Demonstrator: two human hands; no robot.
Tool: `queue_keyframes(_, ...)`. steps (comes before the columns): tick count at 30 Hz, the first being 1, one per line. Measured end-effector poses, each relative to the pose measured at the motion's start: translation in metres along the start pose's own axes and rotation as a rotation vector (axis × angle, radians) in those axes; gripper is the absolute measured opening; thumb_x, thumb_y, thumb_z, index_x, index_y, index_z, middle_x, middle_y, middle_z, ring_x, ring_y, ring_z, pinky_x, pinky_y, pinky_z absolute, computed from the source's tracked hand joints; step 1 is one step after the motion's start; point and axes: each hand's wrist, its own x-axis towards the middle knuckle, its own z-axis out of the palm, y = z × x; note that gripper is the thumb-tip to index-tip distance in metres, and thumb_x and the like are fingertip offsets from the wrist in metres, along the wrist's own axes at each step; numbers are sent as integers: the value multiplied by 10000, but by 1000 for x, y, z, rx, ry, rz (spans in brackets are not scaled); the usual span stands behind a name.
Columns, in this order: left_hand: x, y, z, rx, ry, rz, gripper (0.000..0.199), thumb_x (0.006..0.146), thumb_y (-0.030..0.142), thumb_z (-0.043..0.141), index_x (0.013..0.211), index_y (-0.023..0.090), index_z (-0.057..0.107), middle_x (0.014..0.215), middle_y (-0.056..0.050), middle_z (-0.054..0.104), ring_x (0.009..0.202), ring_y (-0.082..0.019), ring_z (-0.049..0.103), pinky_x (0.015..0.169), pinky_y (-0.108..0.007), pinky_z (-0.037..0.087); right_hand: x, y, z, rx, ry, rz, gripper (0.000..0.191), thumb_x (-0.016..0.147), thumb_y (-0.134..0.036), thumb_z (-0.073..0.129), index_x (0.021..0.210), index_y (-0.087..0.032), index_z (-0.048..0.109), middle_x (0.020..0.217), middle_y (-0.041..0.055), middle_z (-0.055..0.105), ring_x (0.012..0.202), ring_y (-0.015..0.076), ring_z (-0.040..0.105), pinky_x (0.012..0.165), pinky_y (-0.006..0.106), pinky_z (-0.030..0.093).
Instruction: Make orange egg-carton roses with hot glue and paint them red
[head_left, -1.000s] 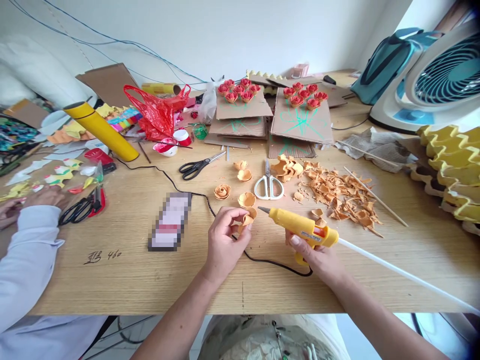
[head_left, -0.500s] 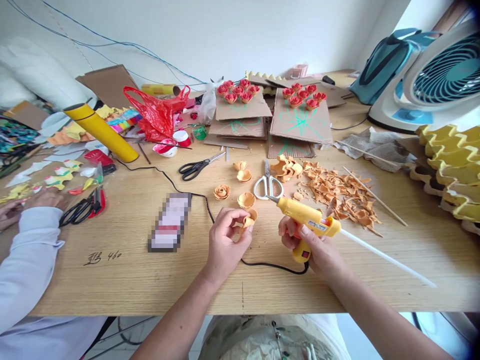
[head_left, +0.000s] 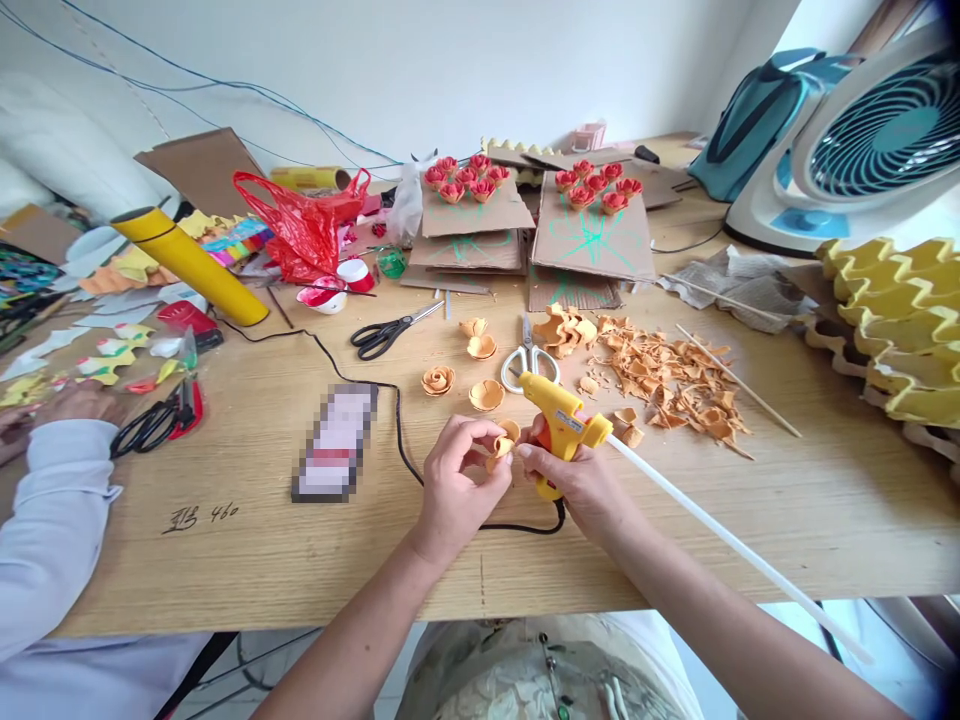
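Note:
Between its thumb and fingers my left hand (head_left: 463,478) pinches a small orange paper flower (head_left: 504,443). My right hand (head_left: 574,475) is wrapped round a yellow glue gun (head_left: 561,418), its thumb close beside the flower; a long white glue stick (head_left: 720,530) sticks out of the back. The gun's nozzle points to the upper left. Just beyond my hands lie an orange cup of petals (head_left: 487,396), a rolled orange rose (head_left: 437,380) and another orange cup (head_left: 481,347). White-handled scissors (head_left: 529,366) rest behind the gun.
Orange scraps (head_left: 667,375) and a thin stick (head_left: 739,382) lie to the right. Red flowers stand on cardboard (head_left: 592,240) at the back. A phone (head_left: 334,443) and black scissors (head_left: 386,335) are left of centre. Another person's sleeve (head_left: 64,510) is far left. A fan (head_left: 862,150) stands back right.
My right hand and the glue gun have moved left, close to my left hand, and the gun has turned. Orange pieces formerly behind the gun now show. The view has shifted slightly.

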Motion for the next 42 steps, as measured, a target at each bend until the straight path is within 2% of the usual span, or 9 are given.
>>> queue_keyframes(4,0,2,-1,70,-18,24,206,847,76,666,1008,205,652,925,-14,641,781,-122,641,681,-220,570,3,4,2,-22,-4,-1,437,641,-398,917,799,-228,546,712,-53,582,609,117,510,597,277,449)
queue_keyframes(9,0,4,-2,86,-49,59,168,883,119,687,1026,204,661,935,-18,656,743,-108,644,673,-218,593,5,2,-2,-64,-2,-12,429,652,-418,905,794,-235,544,697,-47,575,618,131,527,598,291,467)
queue_keyframes(19,1,1,-3,114,-62,153,179,893,100,683,1039,203,676,910,-9,637,712,-93,638,673,-203,590,5,5,-5,-119,-14,-60,380,717,-426,853,789,-237,531,656,-53,531,581,119,452,561,284,376)
queue_keyframes(31,4,1,-2,126,-45,96,130,881,111,673,974,202,683,888,-8,622,697,-97,625,633,-199,572,5,11,-8,-164,6,-89,369,745,-481,836,842,-238,576,706,-37,556,606,137,467,581,300,386)
queue_keyframes(35,4,-1,-3,164,0,83,145,854,106,690,962,202,680,881,-1,601,644,-83,580,593,-190,536,1,10,-10,-174,59,-90,359,740,-477,838,864,-247,593,789,-14,634,618,143,483,604,316,418)
queue_keyframes(42,4,3,-1,190,1,95,75,867,152,693,919,200,671,868,-1,589,628,-88,560,593,-206,507,0,9,-4,-105,33,-63,405,673,-457,887,835,-248,581,850,-4,673,670,155,540,636,320,480)
